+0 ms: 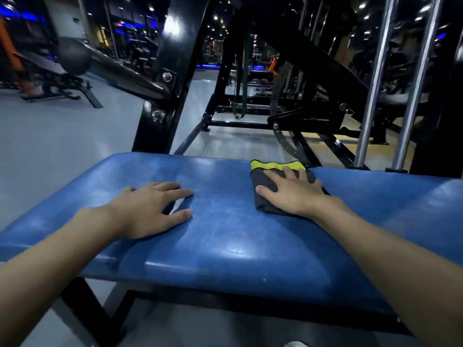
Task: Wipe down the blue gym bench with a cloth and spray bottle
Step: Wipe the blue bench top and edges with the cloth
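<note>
- Presently, 2 hands are laid flat on the blue table (225, 234): the left hand (150, 209) is spread on the table's left half with nothing held, and the right hand (293, 194) is pressed, fingers spread, on a folded cloth (262, 206).
- The cloth, dark grey with a yellow band, lies at the table's far edge, right of its middle.
- It could be pushed over that edge by 1 long stroke.
- No spray bottle is seen, so smears may be left by a dry wipe.
- The table's padding looks scuffed and streaked under glare.

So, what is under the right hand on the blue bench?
Under the right hand lies a folded dark cloth with a yellow-green edge, flat on the bench. The hand covers the cloth's middle; nothing beneath the cloth shows.
</note>
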{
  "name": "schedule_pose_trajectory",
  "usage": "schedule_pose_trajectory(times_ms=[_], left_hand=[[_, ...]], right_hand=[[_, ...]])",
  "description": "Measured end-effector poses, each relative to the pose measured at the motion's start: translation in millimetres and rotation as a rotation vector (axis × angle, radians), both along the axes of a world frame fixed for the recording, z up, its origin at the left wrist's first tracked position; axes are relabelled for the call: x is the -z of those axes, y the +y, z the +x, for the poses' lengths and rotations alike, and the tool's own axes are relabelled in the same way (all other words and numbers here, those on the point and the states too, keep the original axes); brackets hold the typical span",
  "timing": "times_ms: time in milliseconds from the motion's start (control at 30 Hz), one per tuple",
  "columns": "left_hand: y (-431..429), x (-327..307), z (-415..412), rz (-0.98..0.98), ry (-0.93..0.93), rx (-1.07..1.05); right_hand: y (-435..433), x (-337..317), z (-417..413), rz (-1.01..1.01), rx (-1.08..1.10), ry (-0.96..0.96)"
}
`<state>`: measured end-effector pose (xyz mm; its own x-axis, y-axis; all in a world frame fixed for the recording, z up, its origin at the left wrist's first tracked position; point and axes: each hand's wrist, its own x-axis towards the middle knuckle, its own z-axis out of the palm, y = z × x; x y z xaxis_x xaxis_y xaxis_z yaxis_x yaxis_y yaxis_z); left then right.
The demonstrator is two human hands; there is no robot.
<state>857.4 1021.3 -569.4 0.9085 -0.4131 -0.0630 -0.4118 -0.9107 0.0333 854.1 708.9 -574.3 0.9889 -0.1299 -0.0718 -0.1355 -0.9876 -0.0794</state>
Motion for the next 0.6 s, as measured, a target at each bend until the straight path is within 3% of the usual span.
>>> schedule_pose_trajectory(times_ms=[600], left_hand=[[152.0,0.6,-33.6,0.018,-0.08,-0.143]], right_hand=[[197.8,1.7,68.2,0.007,-0.283,-0.027]])
